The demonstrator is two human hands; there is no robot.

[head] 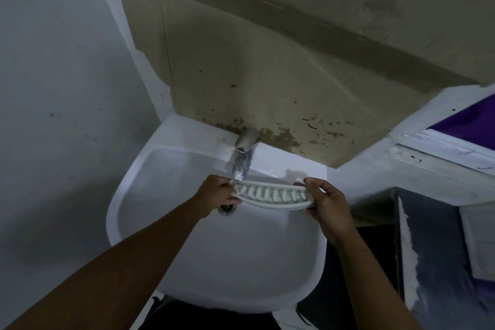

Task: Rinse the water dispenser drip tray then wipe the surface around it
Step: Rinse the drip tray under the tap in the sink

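Note:
The white slotted drip tray point(270, 194), curved and long, is held level over the white sink point(187, 276). My left hand point(218, 191) grips its left end, just under the chrome tap point(242, 158). My right hand point(326, 202) grips its right end. The tray's left end sits right below the spout. I cannot tell whether water is running. The drain point(227, 207) shows below my left hand, partly hidden.
Stained cardboard point(267, 75) covers the wall behind the tap. A plain wall point(53, 88) stands at the left. To the right are a white ledge point(442, 158) with a purple panel point(471, 118), and dark boards point(434, 262) lower down.

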